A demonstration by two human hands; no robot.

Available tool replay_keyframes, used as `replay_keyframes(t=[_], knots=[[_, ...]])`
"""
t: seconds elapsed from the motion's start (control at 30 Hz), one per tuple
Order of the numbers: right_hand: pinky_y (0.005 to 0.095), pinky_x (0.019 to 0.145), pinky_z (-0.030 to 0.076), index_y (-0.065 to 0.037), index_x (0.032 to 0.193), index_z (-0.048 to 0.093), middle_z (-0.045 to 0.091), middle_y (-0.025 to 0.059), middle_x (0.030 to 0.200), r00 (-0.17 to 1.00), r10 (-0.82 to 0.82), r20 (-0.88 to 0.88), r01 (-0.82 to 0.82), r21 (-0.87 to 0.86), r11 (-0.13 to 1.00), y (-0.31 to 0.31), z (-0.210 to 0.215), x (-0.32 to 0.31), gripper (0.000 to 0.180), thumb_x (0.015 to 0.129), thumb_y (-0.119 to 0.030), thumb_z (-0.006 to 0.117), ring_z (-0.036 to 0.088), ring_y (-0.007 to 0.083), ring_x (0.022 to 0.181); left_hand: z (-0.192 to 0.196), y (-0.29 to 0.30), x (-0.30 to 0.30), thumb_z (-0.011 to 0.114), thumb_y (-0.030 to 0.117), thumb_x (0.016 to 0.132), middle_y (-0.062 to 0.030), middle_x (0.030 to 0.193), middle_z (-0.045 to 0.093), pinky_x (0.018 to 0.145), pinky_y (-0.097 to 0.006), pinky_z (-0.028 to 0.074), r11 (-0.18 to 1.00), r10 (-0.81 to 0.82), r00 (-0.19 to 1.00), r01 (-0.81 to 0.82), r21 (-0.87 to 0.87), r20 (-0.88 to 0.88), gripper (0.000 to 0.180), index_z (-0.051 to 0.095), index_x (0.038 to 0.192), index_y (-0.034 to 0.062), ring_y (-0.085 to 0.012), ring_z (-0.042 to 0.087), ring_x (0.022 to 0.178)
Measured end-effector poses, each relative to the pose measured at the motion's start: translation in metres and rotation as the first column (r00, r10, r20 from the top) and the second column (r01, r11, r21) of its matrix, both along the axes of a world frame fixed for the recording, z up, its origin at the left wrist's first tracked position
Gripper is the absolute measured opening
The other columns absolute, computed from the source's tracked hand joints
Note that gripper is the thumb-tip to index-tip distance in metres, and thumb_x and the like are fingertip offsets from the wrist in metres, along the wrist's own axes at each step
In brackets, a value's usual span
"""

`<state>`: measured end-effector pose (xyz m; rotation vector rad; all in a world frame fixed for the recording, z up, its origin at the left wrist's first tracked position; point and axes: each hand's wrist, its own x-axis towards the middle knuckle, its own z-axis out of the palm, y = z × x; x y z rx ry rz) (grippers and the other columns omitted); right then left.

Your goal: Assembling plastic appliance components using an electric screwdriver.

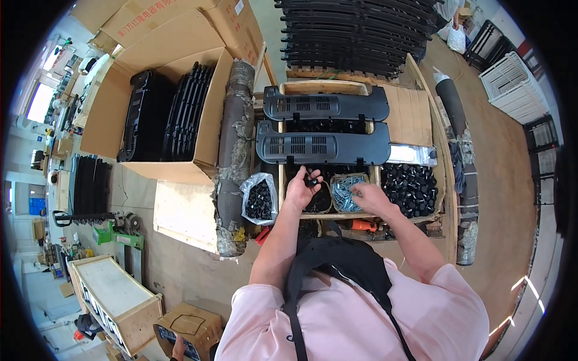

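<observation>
My left hand (302, 189) is turned palm up with its fingers curled around a few small black parts (312, 179). It is held over a box of dark small pieces (318, 203). My right hand (369, 198) reaches into a small box of silvery screws (344, 194), fingertips together among them; whether they grip one is hidden. Just beyond my hands, two black plastic panels with slotted vents, a nearer one (355, 147) and a farther one (355, 106), lie across the wooden bench frame.
Black round knobs (410, 188) fill a compartment on the right. A clear bag of black parts (260, 200) sits left. Padded rollers (233, 144) flank the bench. An open carton (208, 135) holds black panels; more are stacked behind (355, 36). Another person's hand (179, 348) shows lower left.
</observation>
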<state>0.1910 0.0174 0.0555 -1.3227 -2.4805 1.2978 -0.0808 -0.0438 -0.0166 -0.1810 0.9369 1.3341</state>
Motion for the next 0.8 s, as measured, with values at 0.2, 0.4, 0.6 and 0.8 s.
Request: replay_keyframes(t=[0.2,0.4,0.6,0.8], knots=[[0.0495,0.098,0.057,-0.004,0.127,0.063,0.067,0.0236,0.120,0.936,0.154,0.316,-0.219,0.180,0.959,-0.003,-0.067,-0.036,0.048,0.085,-0.024,0.074,0.069,0.0427,0.111,0.008,-0.037,0.016,0.052,0.043,0.111,-0.0003,0.095,0.059,0.067,-0.033,0.051,0.983,-0.143,0.984,0.154,0.103,-0.102,0.041,0.056,0.141,0.0161,-0.0192,0.063,0.086],[0.0510,0.096,0.057,-0.002,0.126,0.064,0.070,0.0251,0.120,0.931,0.244,0.271,-0.307,0.219,0.926,-0.013,-0.096,-0.040,0.038,0.092,-0.018,0.062,0.071,0.0412,0.111,0.006,-0.051,0.010,0.051,0.040,0.112,-0.0035,0.105,0.069,0.072,-0.038,0.055,0.991,-0.109,0.980,0.121,0.060,-0.165,0.035,0.059,0.137,0.0168,-0.0226,0.068,0.092],[0.0519,0.090,0.059,-0.001,0.095,0.075,0.076,0.0235,0.102,0.929,0.261,0.264,-0.316,0.192,0.929,-0.001,-0.086,-0.031,0.022,0.091,-0.014,0.058,0.074,0.0411,0.102,0.005,-0.035,0.012,0.051,0.043,0.111,-0.0029,0.103,0.071,0.070,-0.038,0.057,0.978,-0.196,0.965,0.206,0.040,-0.174,0.033,0.064,0.126,0.0166,-0.0226,0.069,0.090],[0.0547,0.088,0.056,0.001,0.101,0.068,0.073,0.0268,0.095,0.981,0.128,0.147,-0.150,0.153,0.977,-0.012,-0.084,-0.019,0.024,0.095,-0.020,0.059,0.072,0.0441,0.098,0.007,-0.031,0.014,0.055,0.037,0.111,-0.0025,0.097,0.066,0.070,-0.036,0.057,0.960,-0.259,0.938,0.276,0.045,-0.232,0.037,0.059,0.140,0.0154,-0.0217,0.069,0.090]])
